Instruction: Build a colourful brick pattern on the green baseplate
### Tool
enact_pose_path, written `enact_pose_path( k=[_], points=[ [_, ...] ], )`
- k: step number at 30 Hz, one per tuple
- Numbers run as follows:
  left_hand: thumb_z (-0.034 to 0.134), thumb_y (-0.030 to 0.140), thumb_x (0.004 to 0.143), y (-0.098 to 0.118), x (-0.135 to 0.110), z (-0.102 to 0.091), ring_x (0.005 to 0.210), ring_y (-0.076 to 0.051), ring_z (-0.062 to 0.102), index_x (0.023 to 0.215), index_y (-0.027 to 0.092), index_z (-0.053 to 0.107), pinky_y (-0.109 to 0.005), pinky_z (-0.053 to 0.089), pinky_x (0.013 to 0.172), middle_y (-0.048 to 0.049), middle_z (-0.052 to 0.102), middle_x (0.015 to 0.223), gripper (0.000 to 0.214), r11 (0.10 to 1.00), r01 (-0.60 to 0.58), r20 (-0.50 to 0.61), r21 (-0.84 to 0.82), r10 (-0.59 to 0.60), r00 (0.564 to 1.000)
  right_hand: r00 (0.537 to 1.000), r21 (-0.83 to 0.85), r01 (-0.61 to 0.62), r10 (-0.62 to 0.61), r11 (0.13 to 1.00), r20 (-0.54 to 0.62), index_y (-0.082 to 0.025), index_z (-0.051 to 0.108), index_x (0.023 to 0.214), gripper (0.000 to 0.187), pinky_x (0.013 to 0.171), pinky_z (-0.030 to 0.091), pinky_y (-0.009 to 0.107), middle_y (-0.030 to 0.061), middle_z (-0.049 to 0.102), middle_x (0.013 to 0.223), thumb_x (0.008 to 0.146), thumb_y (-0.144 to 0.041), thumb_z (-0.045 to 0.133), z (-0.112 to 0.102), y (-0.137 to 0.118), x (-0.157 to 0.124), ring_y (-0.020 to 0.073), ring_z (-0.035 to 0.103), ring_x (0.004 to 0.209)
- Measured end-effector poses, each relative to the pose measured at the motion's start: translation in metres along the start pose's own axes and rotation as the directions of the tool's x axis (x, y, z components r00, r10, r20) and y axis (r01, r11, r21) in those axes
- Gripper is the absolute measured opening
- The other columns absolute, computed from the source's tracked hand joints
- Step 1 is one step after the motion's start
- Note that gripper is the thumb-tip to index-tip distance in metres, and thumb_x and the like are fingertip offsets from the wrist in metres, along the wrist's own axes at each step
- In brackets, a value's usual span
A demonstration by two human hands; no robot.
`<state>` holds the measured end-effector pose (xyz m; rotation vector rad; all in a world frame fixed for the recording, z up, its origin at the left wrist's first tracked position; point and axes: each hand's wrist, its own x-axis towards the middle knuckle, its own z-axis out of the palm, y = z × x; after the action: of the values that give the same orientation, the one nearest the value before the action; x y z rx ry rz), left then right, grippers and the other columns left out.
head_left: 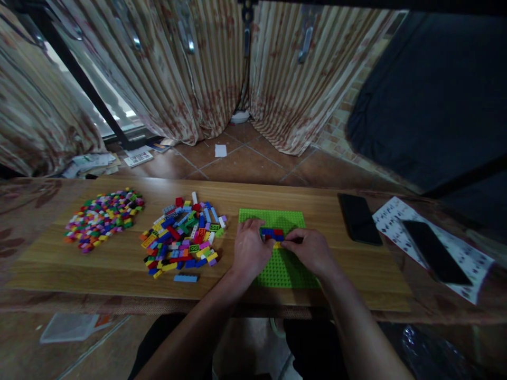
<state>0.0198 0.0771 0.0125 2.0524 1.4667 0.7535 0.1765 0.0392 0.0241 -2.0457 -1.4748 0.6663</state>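
On the green studded baseplate (pixel 285 270) stands a small build of toy bricks (pixel 273 233), blue and red with some yellow along its near side. My left hand (pixel 252 247) is closed round the left end of this build, the thumb at its near side and the fingers beyond. At the build's right end, my right hand (pixel 311 249) has thumb and forefinger pinched together. What lies between those fingertips is hidden.
A heap of mixed toy bricks (pixel 182 237) lies left of the baseplate, with a loose light blue brick (pixel 185 278) before it. Smaller pieces (pixel 105 216) are heaped farther left. At right are a black phone (pixel 359 219), a printed sheet (pixel 471 264) and another dark phone-like device (pixel 435 252).
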Motion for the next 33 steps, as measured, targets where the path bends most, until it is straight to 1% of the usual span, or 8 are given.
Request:
enact_pose_path(
  k=[5, 9, 14, 18, 23, 28, 31, 33],
  points=[
    [0.070, 0.022, 0.072, 0.001, 0.002, 0.000, 0.105, -0.028, 0.054, 0.106, 0.015, 0.062, -0.043, 0.046, 0.093, -0.0095, 0.064, 0.105, 0.035, 1.000, 0.014, 0.026, -0.008, -0.014, 1.000, 1.000, -0.001, 0.027, -0.027, 1.000, 0.011, -0.023, 0.072, 0.063, 0.009, 0.060, 0.044, 0.029, 0.0000, 0.069, 0.061, 0.068, -0.029, 0.068, -0.001, 0.001, 0.001, 0.0163, 0.062, 0.059],
    [0.068, 0.018, 0.072, 0.002, 0.003, 0.000, 0.104, -0.027, 0.054, 0.102, 0.016, 0.063, -0.042, 0.046, 0.092, -0.0089, 0.063, 0.104, 0.030, 1.000, 0.024, 0.027, -0.012, -0.023, 0.999, 0.999, -0.011, -0.007, 0.007, 1.000, 0.032, -0.023, 0.071, 0.060, 0.009, 0.056, 0.042, 0.028, -0.0014, 0.066, 0.055, 0.065, -0.031, 0.070, -0.003, 0.001, 0.004, 0.0158, 0.060, 0.056],
    [0.067, 0.015, 0.071, 0.004, 0.005, 0.001, 0.103, -0.028, 0.053, 0.101, 0.015, 0.062, -0.043, 0.044, 0.093, -0.0094, 0.062, 0.104, 0.030, 1.000, 0.023, 0.047, 0.009, -0.023, 0.999, 0.999, -0.008, -0.010, 0.010, 1.000, 0.038, -0.023, 0.071, 0.059, 0.008, 0.055, 0.041, 0.027, -0.0012, 0.066, 0.055, 0.063, -0.030, 0.071, -0.003, 0.001, 0.008, 0.0156, 0.060, 0.056],
    [0.066, 0.014, 0.070, 0.004, 0.006, 0.001, 0.104, -0.028, 0.053, 0.104, 0.014, 0.060, -0.043, 0.044, 0.093, -0.0104, 0.061, 0.106, 0.035, 0.999, 0.044, 0.048, 0.022, -0.045, 0.998, 1.000, 0.006, -0.002, 0.002, 1.000, 0.016, -0.022, 0.071, 0.060, 0.010, 0.056, 0.041, 0.027, -0.0002, 0.067, 0.057, 0.065, -0.030, 0.070, -0.001, 0.000, 0.005, 0.0154, 0.060, 0.056],
    [0.067, 0.017, 0.073, 0.001, 0.004, -0.001, 0.105, -0.026, 0.053, 0.107, 0.013, 0.060, -0.043, 0.044, 0.096, -0.0105, 0.061, 0.109, 0.035, 1.000, -0.013, 0.039, -0.018, 0.013, 0.999, 1.000, 0.030, 0.010, -0.010, 1.000, 0.009, -0.021, 0.072, 0.063, 0.012, 0.056, 0.041, 0.027, 0.0000, 0.067, 0.058, 0.066, -0.032, 0.069, -0.002, 0.000, 0.001, 0.0149, 0.059, 0.056],
    [0.066, 0.019, 0.075, -0.002, -0.001, -0.003, 0.108, -0.026, 0.054, 0.106, 0.016, 0.062, -0.044, 0.044, 0.098, -0.0088, 0.062, 0.111, 0.031, 0.997, -0.048, 0.023, -0.065, 0.050, 0.999, 0.999, 0.052, 0.025, -0.027, 0.998, 0.035, -0.021, 0.073, 0.066, 0.021, 0.054, 0.040, 0.027, -0.0001, 0.067, 0.058, 0.073, -0.039, 0.063, -0.009, 0.006, 0.004, 0.0149, 0.058, 0.055],
    [0.059, 0.017, 0.080, -0.005, 0.000, -0.005, 0.108, -0.024, 0.056, 0.106, 0.017, 0.062, -0.044, 0.044, 0.099, -0.0077, 0.063, 0.110, 0.026, 0.991, -0.038, 0.002, -0.125, 0.039, 0.999, 1.000, 0.033, 0.015, -0.016, 0.999, 0.015, -0.020, 0.070, 0.063, 0.031, 0.053, 0.037, 0.027, 0.0011, 0.064, 0.054, 0.079, -0.042, 0.055, -0.012, 0.010, 0.005, 0.0156, 0.057, 0.052],
    [0.054, 0.015, 0.083, -0.008, 0.001, -0.006, 0.108, -0.023, 0.058, 0.107, 0.018, 0.063, -0.044, 0.045, 0.099, -0.0078, 0.065, 0.109, 0.025, 0.985, -0.020, -0.016, -0.170, 0.018, 1.000, 1.000, 0.017, 0.005, -0.005, 1.000, -0.011, -0.019, 0.069, 0.062, 0.036, 0.053, 0.037, 0.028, 0.0028, 0.065, 0.055, 0.082, -0.043, 0.051, -0.014, 0.013, 0.004, 0.0162, 0.057, 0.052]
  ],
)
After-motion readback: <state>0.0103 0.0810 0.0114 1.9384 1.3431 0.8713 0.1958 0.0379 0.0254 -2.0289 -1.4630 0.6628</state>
